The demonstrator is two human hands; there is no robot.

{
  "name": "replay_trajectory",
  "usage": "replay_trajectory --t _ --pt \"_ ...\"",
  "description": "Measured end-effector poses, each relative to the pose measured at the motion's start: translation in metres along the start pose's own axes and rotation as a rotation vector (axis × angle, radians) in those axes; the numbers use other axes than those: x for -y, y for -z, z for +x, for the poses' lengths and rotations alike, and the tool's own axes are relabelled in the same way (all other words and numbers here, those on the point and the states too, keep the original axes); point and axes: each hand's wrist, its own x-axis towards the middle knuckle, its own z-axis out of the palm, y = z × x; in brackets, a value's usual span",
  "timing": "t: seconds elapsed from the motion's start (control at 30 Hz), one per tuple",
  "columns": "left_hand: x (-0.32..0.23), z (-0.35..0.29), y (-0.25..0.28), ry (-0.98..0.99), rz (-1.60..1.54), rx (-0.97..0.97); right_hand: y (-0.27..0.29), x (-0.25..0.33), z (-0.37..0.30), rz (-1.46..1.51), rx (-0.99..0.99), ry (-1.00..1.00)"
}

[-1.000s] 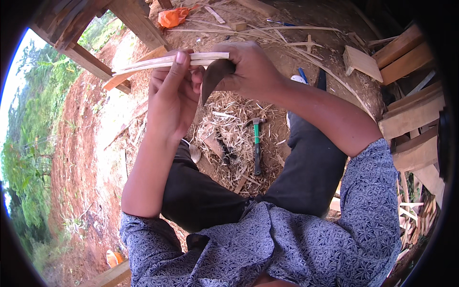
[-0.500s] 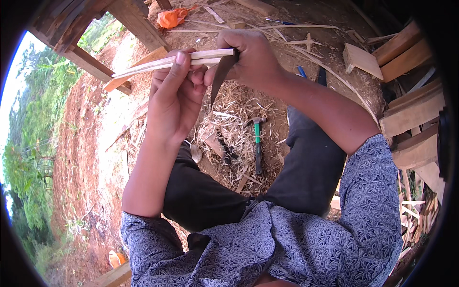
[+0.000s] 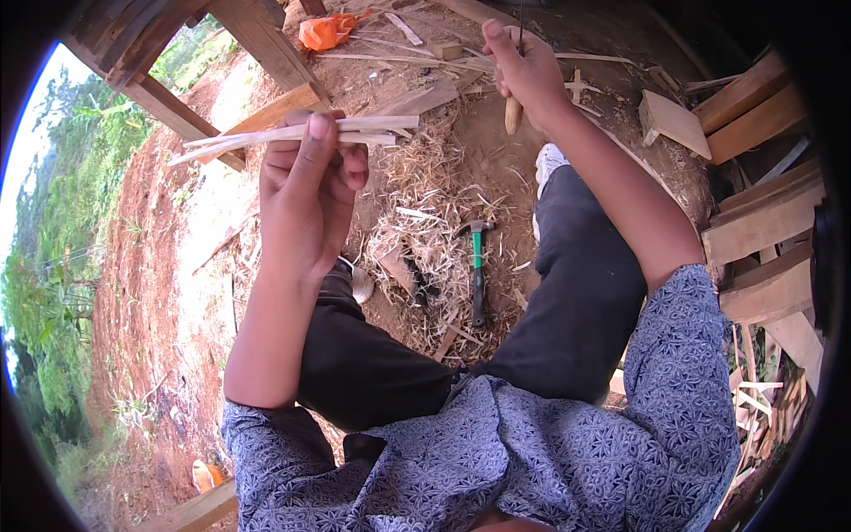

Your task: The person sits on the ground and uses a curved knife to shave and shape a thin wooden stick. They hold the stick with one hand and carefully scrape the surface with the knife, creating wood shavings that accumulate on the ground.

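"How do the wooden strips (image 3: 239,140) lie?"
"Upper left of the frame, nearly level, left ends dipping slightly."
"Held?"
"Left hand (image 3: 306,182) pinches them near mid-length, partly covering them; right hand (image 3: 534,84), upper centre, grips a wooden-handled tool (image 3: 512,116)."
"Around?"
"Shavings (image 3: 412,191) and a hammer (image 3: 479,266), centre."

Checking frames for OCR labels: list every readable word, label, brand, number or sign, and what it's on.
None can be read.
Wood strips in the left hand: no lettering visible.
Wooden-handled tool in the right hand: no lettering visible.
Green-and-black hammer: too small to tell if marked.
Orange crumpled item at the top: too small to tell.
Shirt: pattern, no readable text.
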Motion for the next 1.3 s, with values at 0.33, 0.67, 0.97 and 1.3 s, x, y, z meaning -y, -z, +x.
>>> replay_trajectory --t 0.33,0.67,0.97,1.3 --pt "0.011 0.009 0.008 -0.087 0.215 -0.103 -0.039 0.083 -0.067 0.095 0.662 -0.049" --pt "-0.022 -0.012 0.070 -0.041 0.812 -0.113 -0.014 0.063 -0.052 0.289 0.573 -0.073" --pt "-0.072 -0.325 0.206 0.610 1.314 -0.869 0.031 0.033 -0.027 0.388 0.390 -0.283" --pt "0.066 -0.584 0.067 1.502 1.269 -0.544 0.036 -0.003 -0.020 0.058 0.441 -0.451"
